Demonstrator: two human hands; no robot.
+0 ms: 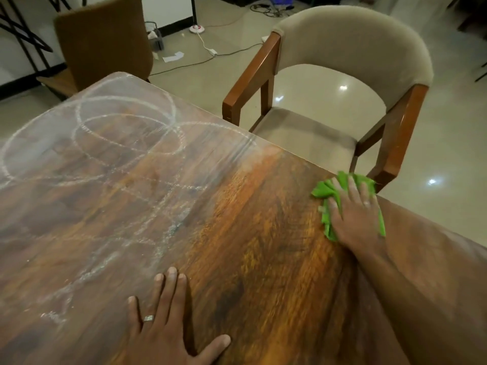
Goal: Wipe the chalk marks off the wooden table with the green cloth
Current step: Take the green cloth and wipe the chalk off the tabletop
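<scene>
Wooden desk (237,233) bears white chalk marks (126,133), loops and streaks, across its left and far part; the right part looks clean, and two chairs stand on the glossy tiled floor (448,140) beyond. Right hand (355,219) lies flat with fingers (353,188) spread, pressing the crumpled green cloth (326,191) onto the desk's right edge beside the beige armchair (342,75). Left hand (163,327), ringed, rests palm-down on the near desk, holding nothing.
</scene>
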